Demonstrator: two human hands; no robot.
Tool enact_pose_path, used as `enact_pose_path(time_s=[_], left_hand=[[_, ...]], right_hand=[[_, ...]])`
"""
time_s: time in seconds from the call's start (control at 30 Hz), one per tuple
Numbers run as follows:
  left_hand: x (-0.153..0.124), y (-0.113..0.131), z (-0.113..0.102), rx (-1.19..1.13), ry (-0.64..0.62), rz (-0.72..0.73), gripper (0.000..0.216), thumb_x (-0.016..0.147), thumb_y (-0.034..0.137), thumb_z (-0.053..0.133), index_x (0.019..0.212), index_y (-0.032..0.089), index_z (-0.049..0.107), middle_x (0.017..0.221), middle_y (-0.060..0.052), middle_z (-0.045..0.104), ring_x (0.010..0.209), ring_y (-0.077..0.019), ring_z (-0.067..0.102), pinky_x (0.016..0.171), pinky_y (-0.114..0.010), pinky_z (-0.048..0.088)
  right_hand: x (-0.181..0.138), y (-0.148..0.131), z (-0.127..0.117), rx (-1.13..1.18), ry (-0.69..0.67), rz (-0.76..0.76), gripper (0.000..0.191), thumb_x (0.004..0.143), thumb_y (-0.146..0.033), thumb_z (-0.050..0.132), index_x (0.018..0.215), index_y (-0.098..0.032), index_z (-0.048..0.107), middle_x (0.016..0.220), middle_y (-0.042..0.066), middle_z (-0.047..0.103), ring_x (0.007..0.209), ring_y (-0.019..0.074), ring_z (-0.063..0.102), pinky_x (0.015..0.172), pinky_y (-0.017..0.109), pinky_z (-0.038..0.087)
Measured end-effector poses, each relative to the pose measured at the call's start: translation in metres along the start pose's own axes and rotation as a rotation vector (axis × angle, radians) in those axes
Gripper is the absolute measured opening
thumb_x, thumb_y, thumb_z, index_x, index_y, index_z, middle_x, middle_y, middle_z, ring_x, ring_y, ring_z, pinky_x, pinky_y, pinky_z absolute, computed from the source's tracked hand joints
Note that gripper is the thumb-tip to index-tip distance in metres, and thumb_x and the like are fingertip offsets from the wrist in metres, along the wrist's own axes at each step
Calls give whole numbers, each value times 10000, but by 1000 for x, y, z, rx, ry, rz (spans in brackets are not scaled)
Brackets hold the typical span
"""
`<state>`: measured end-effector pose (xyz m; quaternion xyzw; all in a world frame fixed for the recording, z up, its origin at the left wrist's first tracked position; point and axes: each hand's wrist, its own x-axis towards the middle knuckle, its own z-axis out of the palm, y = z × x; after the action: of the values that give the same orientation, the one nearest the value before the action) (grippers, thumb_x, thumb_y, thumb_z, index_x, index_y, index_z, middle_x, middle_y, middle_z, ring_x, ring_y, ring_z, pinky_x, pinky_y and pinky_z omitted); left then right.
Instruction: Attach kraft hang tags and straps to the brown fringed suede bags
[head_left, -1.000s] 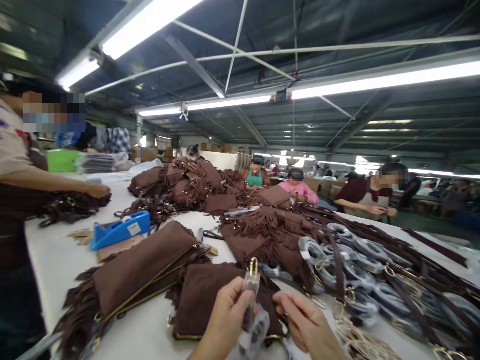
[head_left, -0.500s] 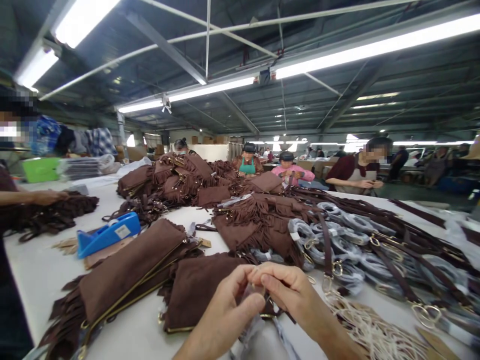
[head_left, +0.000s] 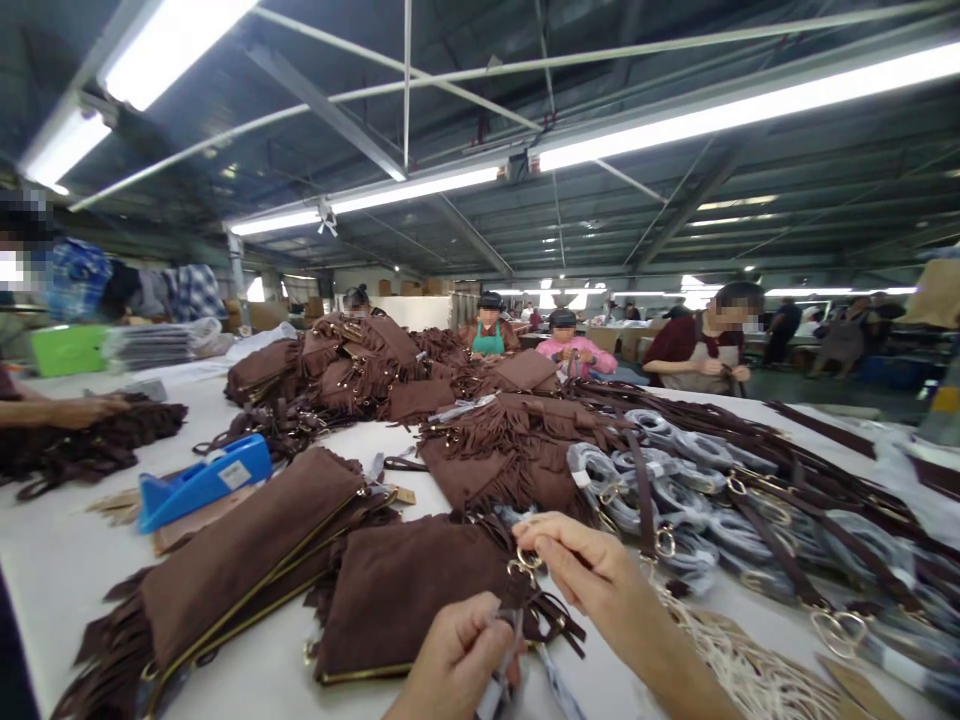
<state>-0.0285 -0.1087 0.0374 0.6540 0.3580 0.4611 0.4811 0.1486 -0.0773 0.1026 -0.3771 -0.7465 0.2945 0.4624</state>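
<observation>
My right hand (head_left: 596, 580) is closed in a pinch on a gold metal ring (head_left: 525, 568) at the end of a dark brown strap. Lower and to its left, my left hand (head_left: 461, 650) is closed on a strip of clear plastic wrap (head_left: 513, 630), part of which hangs below the fingers. Beneath both hands lies a dark brown suede bag (head_left: 405, 590) with a gold zipper along its front edge and fringe at its sides. A second fringed bag (head_left: 247, 545) lies to the left.
A blue tape dispenser (head_left: 206, 482) stands at the left. Fringed brown bags (head_left: 352, 365) are heaped further back. Plastic-wrapped straps (head_left: 690, 500) and pale strings (head_left: 739, 640) cover the right side. A co-worker's hand (head_left: 90, 410) rests on brown material at far left.
My hands have come apart: the left moved down with the plastic, while the right stays up with the gold ring, which shows more clearly. The view shifted slightly.
</observation>
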Motion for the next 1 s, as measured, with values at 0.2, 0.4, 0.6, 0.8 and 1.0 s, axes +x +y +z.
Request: enact_pose_path(time_s=[0.2, 0.4, 0.6, 0.8, 1.0], left_hand=[[5, 3, -6, 291, 330, 98, 449, 914, 526, 440, 657, 183, 578, 609, -5, 539, 606, -139, 502, 752, -279, 443], [2, 9, -6, 360, 399, 171, 397, 927, 362, 410, 614, 196, 591, 691, -12, 649, 683, -161, 597, 1090, -496, 280], [-1, 6, -1, 692, 397, 359, 253, 906, 197, 420, 724, 212, 595, 655, 28, 622, 655, -126, 610, 1039, -445, 391], [-2, 6, 1, 954, 466, 503, 185, 896, 160, 444, 857, 221, 614, 710, 15, 659, 662, -130, 639, 968, -415, 481], [-2, 2, 4, 993, 463, 534, 174, 884, 152, 456, 822, 217, 605, 706, 13, 669, 654, -132, 653, 927, -390, 520]], right_hand=[[-14, -10, -7, -223, 12, -107, 340, 949, -419, 427, 765, -224, 635, 590, -9, 565, 556, 139, 532, 566, 233, 418], [-32, -28, -17, 99, -77, 18, 383, 960, -476, 369, 839, -227, 634, 452, -43, 490, 483, 145, 513, 551, 242, 417], [-27, -32, -5, -350, -209, 17, 337, 947, -326, 367, 667, -217, 518, 551, -32, 531, 538, 128, 486, 528, 247, 303], [-21, -27, 5, -449, -195, 38, 315, 940, -289, 343, 656, -214, 457, 598, -30, 546, 561, 123, 461, 533, 260, 250], [-20, -25, 7, -466, -199, 77, 302, 923, -280, 338, 644, -213, 432, 599, -28, 532, 567, 125, 440, 539, 260, 243]])
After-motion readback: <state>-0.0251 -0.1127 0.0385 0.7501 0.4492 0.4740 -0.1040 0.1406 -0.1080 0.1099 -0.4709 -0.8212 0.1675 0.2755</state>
